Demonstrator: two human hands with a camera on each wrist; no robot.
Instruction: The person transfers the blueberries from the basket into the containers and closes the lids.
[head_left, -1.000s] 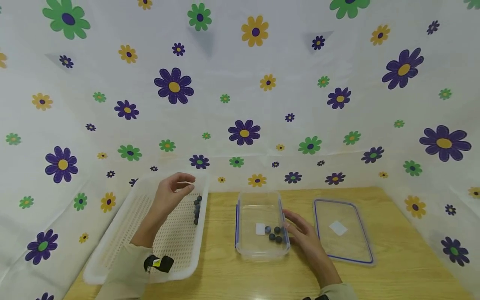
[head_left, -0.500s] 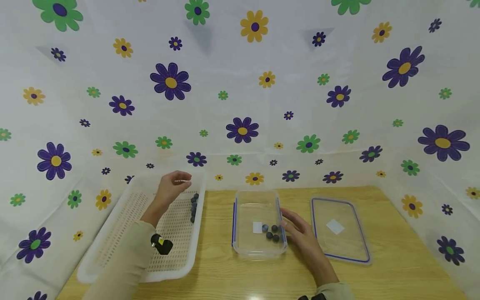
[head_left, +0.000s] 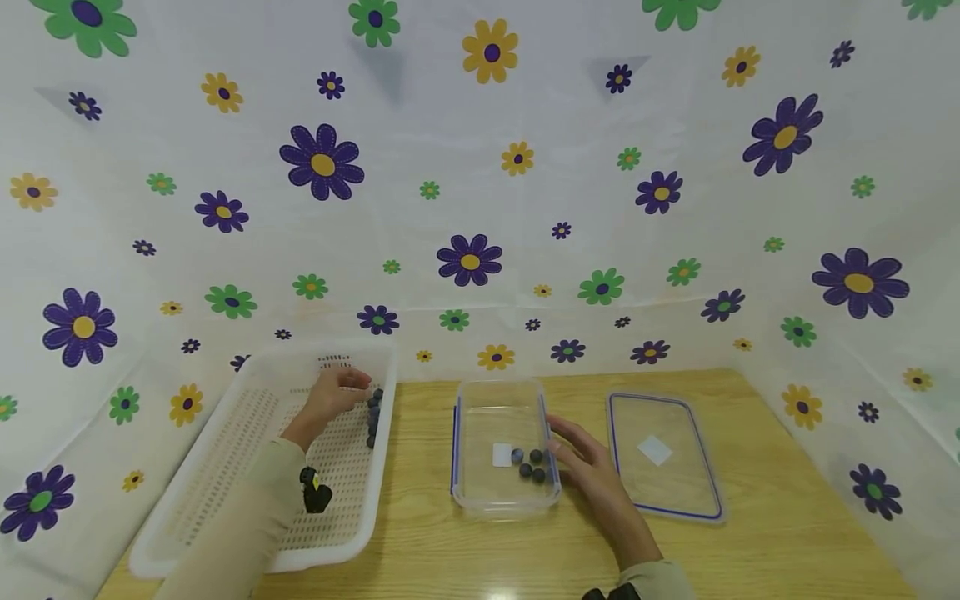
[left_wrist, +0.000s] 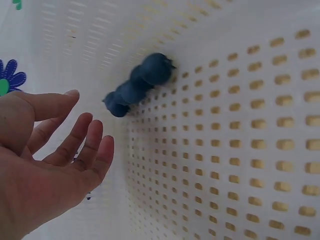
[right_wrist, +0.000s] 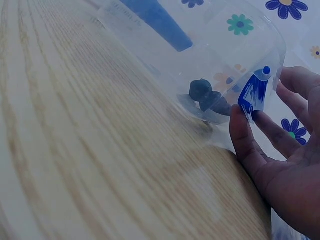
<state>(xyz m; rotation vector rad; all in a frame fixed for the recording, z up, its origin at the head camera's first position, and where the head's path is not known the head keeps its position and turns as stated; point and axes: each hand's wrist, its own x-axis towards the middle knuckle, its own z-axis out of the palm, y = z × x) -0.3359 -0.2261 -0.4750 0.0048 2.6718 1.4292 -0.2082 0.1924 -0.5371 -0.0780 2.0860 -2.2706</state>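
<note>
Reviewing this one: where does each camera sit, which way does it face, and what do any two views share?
Head: worn on the head, facing forward and down over the white basket, clear container and lid; the left hand, right hand and sleeves show.
Left wrist: on that wrist, facing into the basket at dark berries; the left hand shows at left.
Right wrist: on that wrist, facing across the table to the container; the right hand shows at right.
Shared: head and left wrist both show the basket and left hand.

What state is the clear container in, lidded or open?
Open: nothing covers the clear container; the blue-edged lid lies apart on the table.
</note>
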